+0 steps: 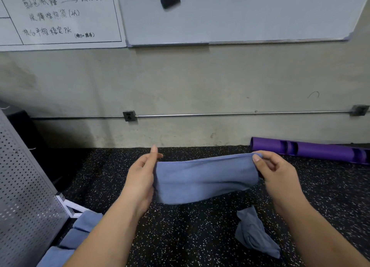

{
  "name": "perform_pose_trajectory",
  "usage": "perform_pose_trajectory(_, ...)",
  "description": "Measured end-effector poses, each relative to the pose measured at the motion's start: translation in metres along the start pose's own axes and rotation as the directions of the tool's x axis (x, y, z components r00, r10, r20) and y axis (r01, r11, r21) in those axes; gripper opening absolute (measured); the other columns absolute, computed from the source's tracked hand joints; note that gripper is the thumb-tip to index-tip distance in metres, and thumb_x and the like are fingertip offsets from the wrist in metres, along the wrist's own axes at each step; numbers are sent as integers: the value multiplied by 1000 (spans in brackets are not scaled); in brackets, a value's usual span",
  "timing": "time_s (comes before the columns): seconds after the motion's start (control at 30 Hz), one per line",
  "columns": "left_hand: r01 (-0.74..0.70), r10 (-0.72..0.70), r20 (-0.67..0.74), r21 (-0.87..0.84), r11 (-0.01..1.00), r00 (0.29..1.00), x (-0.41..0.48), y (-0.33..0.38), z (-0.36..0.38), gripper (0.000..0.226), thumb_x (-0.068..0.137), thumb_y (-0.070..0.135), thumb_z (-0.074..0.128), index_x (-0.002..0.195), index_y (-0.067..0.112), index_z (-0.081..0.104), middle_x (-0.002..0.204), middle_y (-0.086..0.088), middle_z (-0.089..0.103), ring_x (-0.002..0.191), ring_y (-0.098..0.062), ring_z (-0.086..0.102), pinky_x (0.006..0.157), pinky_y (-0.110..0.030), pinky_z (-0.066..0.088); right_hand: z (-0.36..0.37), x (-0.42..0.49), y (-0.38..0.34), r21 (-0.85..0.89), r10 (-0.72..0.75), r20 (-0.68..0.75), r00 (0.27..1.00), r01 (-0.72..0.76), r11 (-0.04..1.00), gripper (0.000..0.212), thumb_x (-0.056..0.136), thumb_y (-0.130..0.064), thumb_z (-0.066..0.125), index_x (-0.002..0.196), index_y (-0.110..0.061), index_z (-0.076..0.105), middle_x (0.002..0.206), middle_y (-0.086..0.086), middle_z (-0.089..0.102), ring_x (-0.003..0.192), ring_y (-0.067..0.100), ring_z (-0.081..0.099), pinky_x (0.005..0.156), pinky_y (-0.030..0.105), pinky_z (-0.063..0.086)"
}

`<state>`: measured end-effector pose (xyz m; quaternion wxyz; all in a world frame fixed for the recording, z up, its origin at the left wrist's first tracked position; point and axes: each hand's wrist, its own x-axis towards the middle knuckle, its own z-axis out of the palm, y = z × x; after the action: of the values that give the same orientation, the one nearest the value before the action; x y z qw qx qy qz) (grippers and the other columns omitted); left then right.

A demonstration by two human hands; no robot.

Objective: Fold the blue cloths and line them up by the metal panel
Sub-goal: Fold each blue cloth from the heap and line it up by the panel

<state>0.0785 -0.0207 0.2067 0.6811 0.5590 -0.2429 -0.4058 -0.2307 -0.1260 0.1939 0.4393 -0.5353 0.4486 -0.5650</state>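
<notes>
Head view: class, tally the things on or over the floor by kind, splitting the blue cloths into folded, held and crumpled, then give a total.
Metal panel: 1
Folded cloths: 3
Held cloth: 1
Crumpled cloth: 1
Purple tube: 1
Total: 7

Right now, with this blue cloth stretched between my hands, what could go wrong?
1. The right hand pinches only the top corner of the held cloth, while the left hand grips its other end; a slip could undo the fold.
2. The folded cloths by the metal panel lie below the left forearm; setting this one down may nudge the row crooked.
</notes>
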Motion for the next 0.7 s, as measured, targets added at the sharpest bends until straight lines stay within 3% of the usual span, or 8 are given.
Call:
perform_pose_trajectory(0.07,1,-2,141,6,1000,990,-1,0,-2,65,78,62,82,109,6,69,94,-6,67,84,-17,63,80,-34,47,-2,0,1,23,15,-4,1000,-15,1000,9,102,-21,70,108,-23,77,99,-2,82,90,9,76,81,31,56)
perform_pose_trajectory(0.17,22,-16,335,-14,1000,942,-4,-1,-6,48,84,25,90,121,4,67,109,-12,72,95,-16,67,84,-29,55,-7,2,-1,93,42,-28,999,-39,995,10,101,-18,71,109,-20,77,100,1,82,88,9,74,80,30,57)
perform_pose_trajectory(0.27,-71,28,365,105,992,931,-1,-3,-15,31,94,13,80,122,2,71,113,-13,77,103,-20,68,95,-35,53,-16,5,-4,155,44,14,999,-46,987,16,100,-13,72,114,-16,78,105,4,82,93,12,75,78,22,62)
perform_pose_trajectory(0.3,-172,81,352,236,956,933,0,-3,-18,21,97,11,77,117,7,75,112,-8,79,102,-18,71,95,-35,53,-18,6,-5,165,44,19,999,-47,985,18,99,-11,72,115,-16,78,106,4,82,93,12,76,78,20,62)
perform_pose_trajectory(0.37,-379,187,385,519,766,904,4,-3,-28,16,97,12,77,107,23,80,106,6,81,99,-11,74,92,-34,56,-21,6,-6,125,29,10,1000,-30,992,18,98,-10,74,114,-17,80,105,4,82,92,10,76,77,18,61)
perform_pose_trajectory(0.5,-485,217,435,763,427,874,10,-5,-43,19,92,22,83,99,39,78,97,23,75,94,0,71,88,-30,56,-26,4,-5,-79,-17,62,998,22,997,17,92,-11,81,105,-22,83,95,3,82,90,11,75,81,21,60)
perform_pose_trajectory(0.57,-477,246,413,808,345,877,9,-5,-46,17,88,28,87,91,40,76,92,22,73,89,1,67,83,-28,54,-28,4,-4,-121,-11,81,997,20,992,17,89,-10,83,102,-22,83,91,3,82,88,14,76,80,19,60)
perform_pose_trajectory(0.7,-453,303,365,838,304,880,7,-2,-50,19,85,30,90,82,35,71,83,17,71,80,-1,64,75,-31,53,-31,4,0,-180,28,179,983,5,984,22,88,-6,84,104,-20,83,91,10,81,81,16,74,74,17,59)
